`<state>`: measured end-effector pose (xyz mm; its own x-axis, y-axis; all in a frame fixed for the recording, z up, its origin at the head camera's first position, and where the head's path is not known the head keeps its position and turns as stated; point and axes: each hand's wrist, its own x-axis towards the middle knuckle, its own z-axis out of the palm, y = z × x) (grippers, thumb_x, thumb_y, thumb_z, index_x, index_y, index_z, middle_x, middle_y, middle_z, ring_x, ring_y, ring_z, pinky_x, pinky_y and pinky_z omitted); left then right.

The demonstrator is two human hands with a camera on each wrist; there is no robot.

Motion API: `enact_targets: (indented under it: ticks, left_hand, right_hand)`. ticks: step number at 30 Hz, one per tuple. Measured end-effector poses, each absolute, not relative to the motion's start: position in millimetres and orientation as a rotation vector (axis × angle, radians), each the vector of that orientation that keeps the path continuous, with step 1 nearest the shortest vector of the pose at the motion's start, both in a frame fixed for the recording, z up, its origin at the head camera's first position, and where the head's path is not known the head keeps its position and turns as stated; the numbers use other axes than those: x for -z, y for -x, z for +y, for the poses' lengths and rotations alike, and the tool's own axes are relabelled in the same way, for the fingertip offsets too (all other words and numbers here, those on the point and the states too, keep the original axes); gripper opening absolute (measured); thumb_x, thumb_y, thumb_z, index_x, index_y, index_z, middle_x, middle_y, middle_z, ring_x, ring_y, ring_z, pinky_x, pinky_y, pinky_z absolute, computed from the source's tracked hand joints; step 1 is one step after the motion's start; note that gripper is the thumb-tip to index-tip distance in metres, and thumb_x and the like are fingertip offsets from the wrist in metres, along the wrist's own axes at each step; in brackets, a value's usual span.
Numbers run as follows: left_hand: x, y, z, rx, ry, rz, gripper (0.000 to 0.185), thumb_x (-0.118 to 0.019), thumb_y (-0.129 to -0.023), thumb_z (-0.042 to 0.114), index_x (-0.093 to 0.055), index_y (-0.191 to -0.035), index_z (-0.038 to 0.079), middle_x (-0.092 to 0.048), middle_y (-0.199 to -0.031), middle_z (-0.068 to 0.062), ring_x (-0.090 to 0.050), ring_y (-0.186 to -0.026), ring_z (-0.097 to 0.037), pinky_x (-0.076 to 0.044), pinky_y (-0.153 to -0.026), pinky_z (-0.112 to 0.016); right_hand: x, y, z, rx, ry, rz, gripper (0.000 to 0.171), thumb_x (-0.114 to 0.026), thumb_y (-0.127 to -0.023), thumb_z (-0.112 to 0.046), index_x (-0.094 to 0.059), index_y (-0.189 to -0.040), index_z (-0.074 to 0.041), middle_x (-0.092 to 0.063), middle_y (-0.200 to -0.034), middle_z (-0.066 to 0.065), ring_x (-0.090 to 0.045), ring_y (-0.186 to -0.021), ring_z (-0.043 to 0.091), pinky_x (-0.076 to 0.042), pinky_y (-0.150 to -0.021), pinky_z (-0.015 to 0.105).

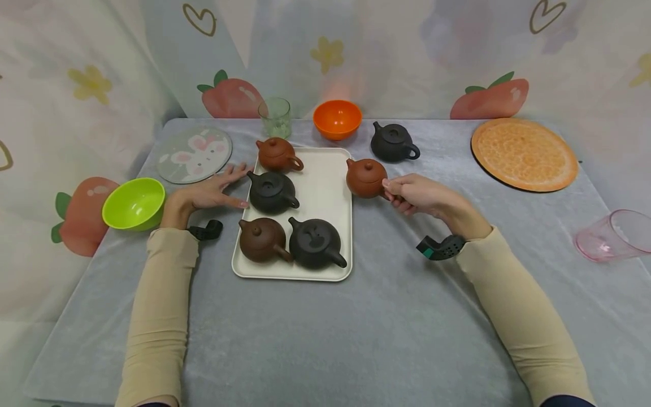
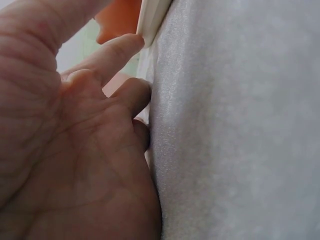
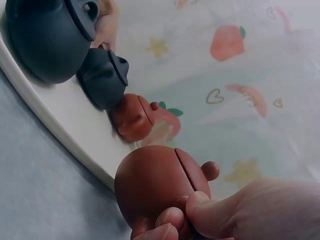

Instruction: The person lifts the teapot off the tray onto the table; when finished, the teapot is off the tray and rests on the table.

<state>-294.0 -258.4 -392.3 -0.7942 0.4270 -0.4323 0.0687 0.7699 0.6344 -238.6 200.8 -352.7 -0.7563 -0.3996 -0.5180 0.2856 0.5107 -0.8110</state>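
Observation:
My right hand (image 1: 407, 195) pinches the handle of a reddish-brown teapot (image 1: 365, 177) at the right edge of the cream tray (image 1: 325, 186). The right wrist view shows that teapot (image 3: 157, 187) close up, with my fingertips (image 3: 170, 220) on its handle. On the tray stand a red-brown teapot (image 1: 277, 154), a black teapot (image 1: 272, 191), a dark brown teapot (image 1: 261, 239) and a large black teapot (image 1: 315, 243). My left hand (image 1: 213, 192) lies flat on the cloth with straight fingers at the tray's left edge (image 2: 150, 20).
A black teapot (image 1: 393, 142), an orange bowl (image 1: 337, 118) and a green glass (image 1: 275, 117) stand behind the tray. A green bowl (image 1: 134, 203) and rabbit mat (image 1: 194, 154) lie left. An orange round mat (image 1: 524, 154) and pink cup (image 1: 612, 234) lie right.

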Motion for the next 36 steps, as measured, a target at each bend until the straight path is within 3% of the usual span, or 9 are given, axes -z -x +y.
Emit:
enact_targets:
  ticks: [10, 25, 36]
  left_hand:
    - [389.7, 292.2, -259.6, -0.84, -0.349, 2.379, 0.1, -0.076, -0.085, 0.03, -0.008, -0.158, 0.029, 0.011, -0.164, 0.003, 0.024, -0.148, -0.023, 0.005, -0.114, -0.064]
    - [389.2, 292.0, -258.0, -0.855, -0.339, 2.357, 0.101, -0.076, -0.084, 0.037, -0.007, -0.158, 0.029, 0.013, -0.164, 0.006, 0.023, -0.148, -0.019, 0.006, -0.115, -0.063]
    - [386.7, 290.9, -254.9, -0.857, -0.334, 2.361, 0.099, -0.075, -0.086, 0.033, -0.008, -0.158, 0.026, 0.013, -0.164, 0.004, 0.023, -0.148, -0.02, 0.007, -0.115, -0.063]
  right_hand:
    - [357.5, 246.7, 213.6, 1.265, 0.031, 2.068, 0.044, -0.038, -0.104, -0.043, -0.05, -0.092, -0.003, -0.044, -0.079, 0.0, -0.037, -0.061, 0.009, -0.035, -0.058, 0.024]
    - [365.9, 249.9, 231.2, 1.295, -0.002, 2.028, 0.041, -0.035, -0.106, -0.041, -0.048, -0.089, -0.005, -0.043, -0.079, -0.001, -0.035, -0.061, 0.008, -0.033, -0.056, 0.023]
    - [366.3, 254.4, 243.0, 1.263, -0.009, 2.03, 0.041, -0.035, -0.105, -0.042, -0.047, -0.089, -0.006, -0.041, -0.079, 0.0, -0.034, -0.062, 0.009, -0.032, -0.057, 0.024]
